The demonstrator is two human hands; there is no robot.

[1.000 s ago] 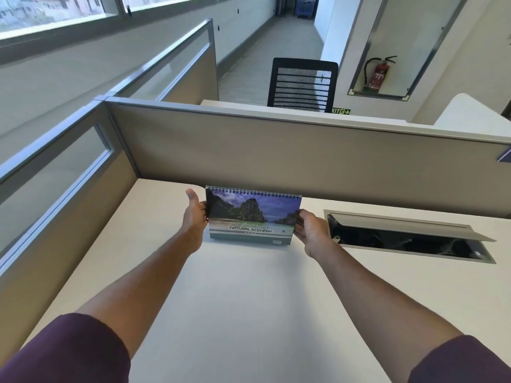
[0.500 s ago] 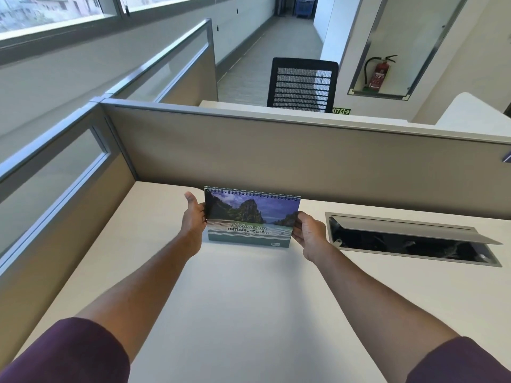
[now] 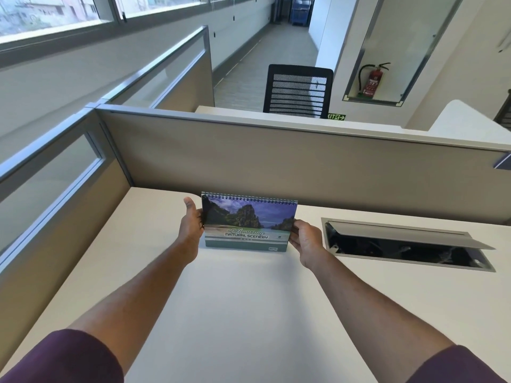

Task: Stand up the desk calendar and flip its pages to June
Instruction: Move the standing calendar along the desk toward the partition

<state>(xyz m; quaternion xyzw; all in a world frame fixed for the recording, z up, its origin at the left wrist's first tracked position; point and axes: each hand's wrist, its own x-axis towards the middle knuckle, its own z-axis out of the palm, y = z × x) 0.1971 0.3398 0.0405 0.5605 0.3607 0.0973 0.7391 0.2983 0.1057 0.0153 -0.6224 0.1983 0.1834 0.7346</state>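
Observation:
The desk calendar [image 3: 249, 223] stands upright on the white desk [image 3: 249, 313], spiral binding on top. Its front shows the cover, a picture of cliffs and sea with the words "Natural Scenery". My left hand [image 3: 190, 226] holds its left edge, thumb up and fingers behind it. Gripping the right edge low down between thumb and fingers is my right hand [image 3: 305, 239]. No month page is showing.
A cable hatch [image 3: 406, 246] with its lid raised lies in the desk just right of my right hand. Beige partition walls [image 3: 304, 167] close off the back and left of the desk. A black mesh chair [image 3: 298, 91] stands beyond the partition.
The calendar and both hands have barely shifted on the desk. The grip on both edges is the same.

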